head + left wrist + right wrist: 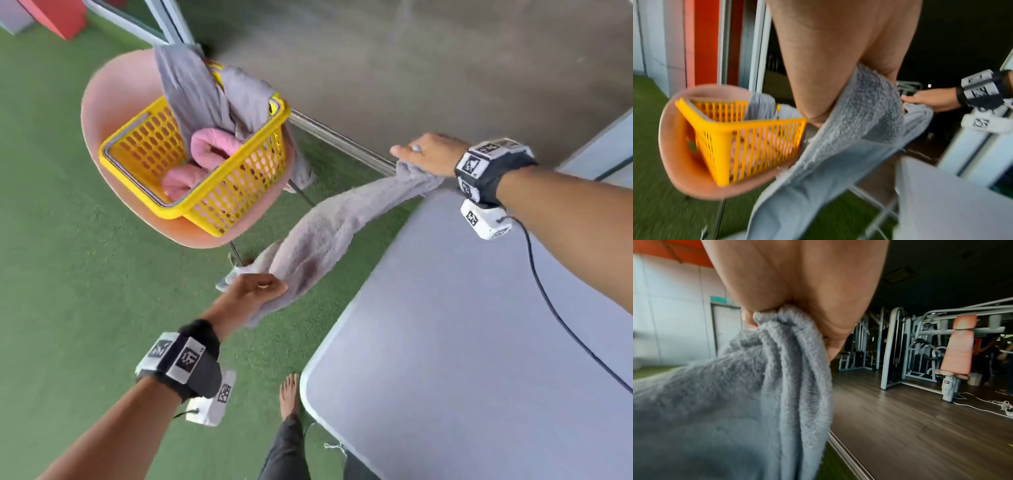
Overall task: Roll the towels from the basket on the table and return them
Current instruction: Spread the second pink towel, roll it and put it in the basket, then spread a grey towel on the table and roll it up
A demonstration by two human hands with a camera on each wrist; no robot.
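Mid-air, off the corner of the grey table [479, 325]: grey towel [318, 236] strung bunched between left hand [255, 289] and right hand [426, 154], each clenched round one end. Beyond, on a pink chair [102, 102]: yellow basket [219, 192] holding pink rolled towels [209, 147], more grey towels [191, 89] draped over its rim.

Left hand [255, 291] and right hand [426, 154] each grip one end of a grey terry towel [329, 233], stretched between yellow perforated plastic basket [202, 209] and grey table [462, 342].
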